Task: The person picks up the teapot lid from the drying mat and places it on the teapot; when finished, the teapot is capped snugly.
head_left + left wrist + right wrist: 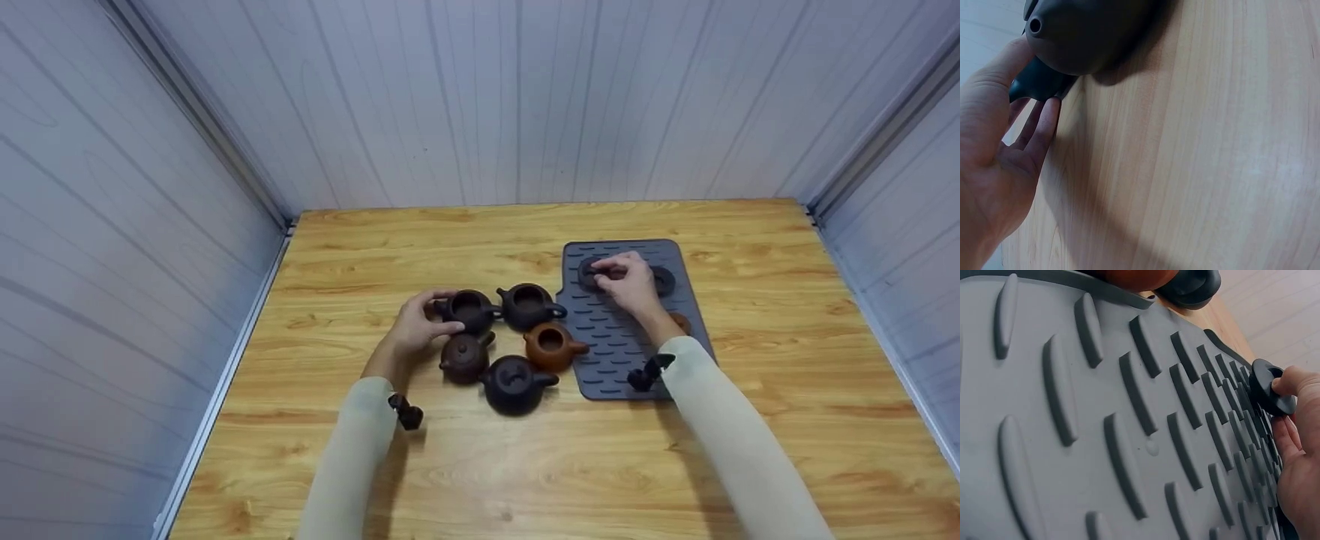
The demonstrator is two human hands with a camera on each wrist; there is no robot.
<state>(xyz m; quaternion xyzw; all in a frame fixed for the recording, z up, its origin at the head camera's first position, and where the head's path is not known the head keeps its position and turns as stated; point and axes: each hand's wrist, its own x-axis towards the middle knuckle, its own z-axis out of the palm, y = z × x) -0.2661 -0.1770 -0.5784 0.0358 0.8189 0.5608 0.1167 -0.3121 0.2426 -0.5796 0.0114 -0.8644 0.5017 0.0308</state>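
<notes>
We have the wooden worktop [495, 472] under everything, and on its right side lies the grey ridged mat [611, 367]. Our left grip [417, 322] is wrapped about the open dark pot [468, 309], which stands at the back left of the cluster: thumb on its near side, fingers on its far side. We do well to hold it lightly, since neighbours crowd it. The black pot [513, 386] is at the front, the second open pot [526, 306] just right of ours, the brown pot [463, 358] just in front, and the orange pot [551, 348] beside the mat; a shove could knock them together.

Our right grip [631, 286] pinches a dark lid [589, 274] near the mat's back left corner; whether it touches the ridges we cannot tell. We should raise it straight up, missing the second dark lid [665, 280] just to its right and the orange lid [681, 323] partly behind our wrist. A centred pinch ought to stop it tipping.
</notes>
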